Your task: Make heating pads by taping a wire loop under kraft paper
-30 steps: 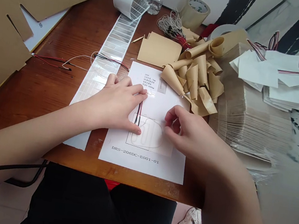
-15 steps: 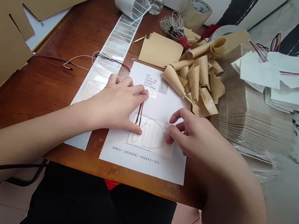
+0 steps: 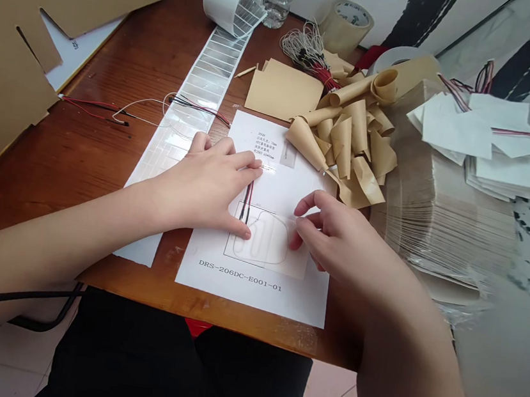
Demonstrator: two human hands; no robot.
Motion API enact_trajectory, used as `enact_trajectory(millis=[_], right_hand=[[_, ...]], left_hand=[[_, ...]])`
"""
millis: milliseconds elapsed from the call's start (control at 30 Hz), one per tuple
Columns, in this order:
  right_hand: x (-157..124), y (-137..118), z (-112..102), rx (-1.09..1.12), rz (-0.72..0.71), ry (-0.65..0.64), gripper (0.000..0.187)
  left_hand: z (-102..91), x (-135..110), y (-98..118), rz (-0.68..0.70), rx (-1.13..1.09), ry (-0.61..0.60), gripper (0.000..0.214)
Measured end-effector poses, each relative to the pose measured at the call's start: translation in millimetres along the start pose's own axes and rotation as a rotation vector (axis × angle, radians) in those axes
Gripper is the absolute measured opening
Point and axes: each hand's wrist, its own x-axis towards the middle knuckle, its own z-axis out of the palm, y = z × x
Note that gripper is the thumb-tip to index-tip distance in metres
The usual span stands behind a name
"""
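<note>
1. The right hand (image 3: 338, 233) has shifted down, toward the person, and now sits just beside the right curve of the thin wire loop (image 3: 260, 240) instead of above it.
2. Its fingers (image 3: 303, 224) have drawn closer together, their tips right at that curve; whether they touch it cannot be told.
3. The white sneaker, earlier below the right hand, has gone from view.
</note>
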Motion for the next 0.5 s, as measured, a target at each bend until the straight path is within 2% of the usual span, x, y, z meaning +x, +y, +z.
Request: enact_trajectory(millis=[100,167,300,500], right_hand=[[-1.0,0.0,-1.9,0.088,-0.011,0.055,0.006],[-1.7,-0.6,-3.6,0.212,0.003,0.063,0.015],[-0.1,0.3,-4.1,0.448,0.077,-0.041,0.029],[6.1,8.3,0.2,0.506,0.090,-0.051,0.031]], left_hand=[[-0.5,-0.3,0.4,-0.003,0.000,-0.006,0.083],[-0.9,-0.3,0.6,-0.005,0.000,-0.009,0.084],[-1.7,-0.1,1.2,-0.015,0.012,-0.032,0.086],[-2.5,-0.6,2.2,-0.017,0.029,-0.039,0.085]])
